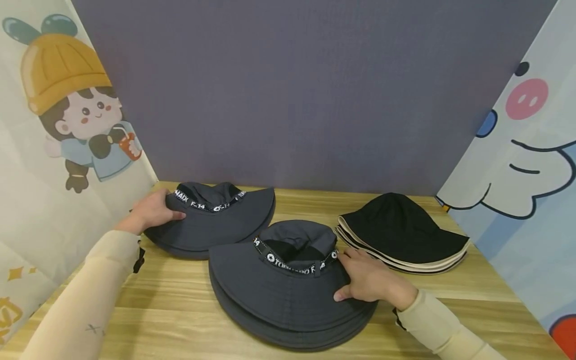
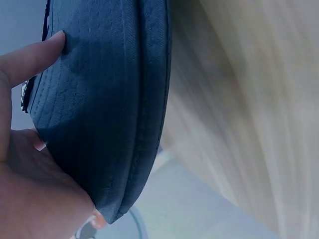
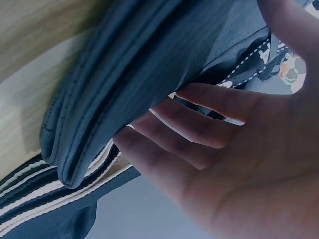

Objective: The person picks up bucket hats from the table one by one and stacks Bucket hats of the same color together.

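Note:
At the left back, two stacked dark grey bucket hats with a black-and-white lettered band lie on the table. My left hand grips their left side; in the left wrist view its thumb presses the top of the brim, and the other fingers are partly hidden behind it. A second stack of dark grey bucket hats lies nearer, at the middle front. Against its right side rests my right hand. In the right wrist view its extended fingers touch the brim and the thumb stands apart.
Black bucket hats with cream edges are stacked at the right, close behind my right hand. A grey panel stands at the back of the wooden table. Cartoon-printed sheets hang on both sides.

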A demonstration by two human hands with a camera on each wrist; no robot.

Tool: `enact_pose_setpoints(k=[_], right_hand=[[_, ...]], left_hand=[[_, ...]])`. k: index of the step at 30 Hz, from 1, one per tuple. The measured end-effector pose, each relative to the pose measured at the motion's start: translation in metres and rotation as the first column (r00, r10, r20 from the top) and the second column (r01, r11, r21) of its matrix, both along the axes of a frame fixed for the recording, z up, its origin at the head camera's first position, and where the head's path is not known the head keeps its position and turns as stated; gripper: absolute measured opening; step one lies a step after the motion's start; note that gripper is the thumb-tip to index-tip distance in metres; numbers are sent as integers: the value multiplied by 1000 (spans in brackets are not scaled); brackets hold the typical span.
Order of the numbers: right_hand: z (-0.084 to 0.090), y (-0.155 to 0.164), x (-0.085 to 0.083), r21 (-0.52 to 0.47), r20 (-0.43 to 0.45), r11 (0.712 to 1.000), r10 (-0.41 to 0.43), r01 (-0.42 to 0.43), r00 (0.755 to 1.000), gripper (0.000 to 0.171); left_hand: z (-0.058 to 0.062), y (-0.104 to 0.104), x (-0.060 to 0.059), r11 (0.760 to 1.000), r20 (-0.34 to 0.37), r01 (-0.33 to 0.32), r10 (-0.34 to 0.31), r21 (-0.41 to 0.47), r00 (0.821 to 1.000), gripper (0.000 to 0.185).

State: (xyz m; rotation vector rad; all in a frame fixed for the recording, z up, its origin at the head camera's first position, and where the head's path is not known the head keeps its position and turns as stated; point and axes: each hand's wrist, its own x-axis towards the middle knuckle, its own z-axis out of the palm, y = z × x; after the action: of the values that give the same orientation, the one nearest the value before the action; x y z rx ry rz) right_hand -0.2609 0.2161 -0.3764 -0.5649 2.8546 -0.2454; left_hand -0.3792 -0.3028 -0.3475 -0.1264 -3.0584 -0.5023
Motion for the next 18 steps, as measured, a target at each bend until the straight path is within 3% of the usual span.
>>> enact_pose_setpoints(k=[8, 18], right_hand=[[5, 0, -1, 1, 23, 1000, -13, 13, 1000, 101], [12, 1, -4, -17, 0, 999, -29, 29, 1000, 87]], left_hand=[[12, 23, 0, 998, -102, 53, -51, 18, 994, 78], [34, 58, 10, 993, -250, 89, -106, -77, 962, 70]])
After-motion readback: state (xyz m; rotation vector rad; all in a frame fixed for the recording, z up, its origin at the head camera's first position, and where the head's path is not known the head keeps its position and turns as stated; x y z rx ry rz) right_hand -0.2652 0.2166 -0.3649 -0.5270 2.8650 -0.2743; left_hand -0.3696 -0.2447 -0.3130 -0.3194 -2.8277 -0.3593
